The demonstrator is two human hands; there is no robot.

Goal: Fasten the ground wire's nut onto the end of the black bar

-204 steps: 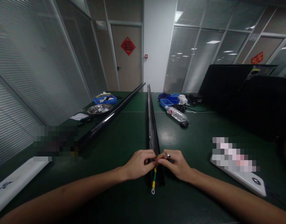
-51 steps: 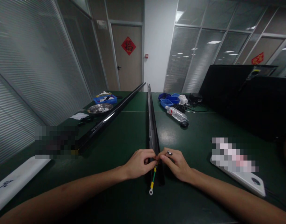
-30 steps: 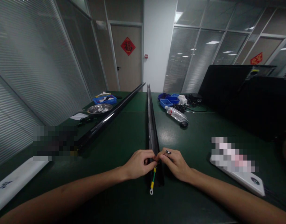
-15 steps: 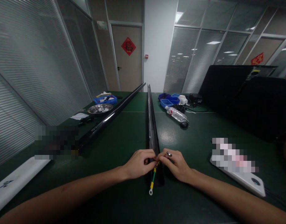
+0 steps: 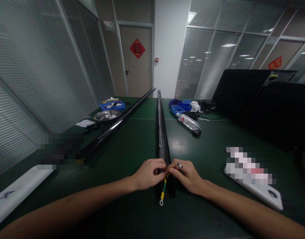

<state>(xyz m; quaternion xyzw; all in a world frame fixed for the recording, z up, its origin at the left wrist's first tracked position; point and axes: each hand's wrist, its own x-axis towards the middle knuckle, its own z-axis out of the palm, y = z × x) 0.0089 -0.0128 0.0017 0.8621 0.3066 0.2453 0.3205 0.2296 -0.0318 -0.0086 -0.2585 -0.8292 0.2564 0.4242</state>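
Both my hands meet over the near end of a long black channel-shaped strip (image 5: 161,132) lying on the green table. My left hand (image 5: 149,173) is closed, thumb and fingers pinched at the upper end of a short yellow-and-green ground wire (image 5: 164,188). From the other side, my right hand (image 5: 188,174) pinches at the same spot, a ring on one finger. The wire hangs toward me and ends in a metal ring terminal (image 5: 161,202). My fingertips hide the wire's other end and whatever it joins.
A second long black strip (image 5: 117,124) lies to the left, near a metal bowl (image 5: 107,115) and a blue tray (image 5: 112,106). On the right are blue bins (image 5: 177,110), a plastic bottle (image 5: 189,122), a white phone-like device (image 5: 257,191) and large black panels (image 5: 274,109).
My hands stay pinched in the same place. The ring-terminal end of the wire has shifted very slightly upward; nothing else has visibly moved.
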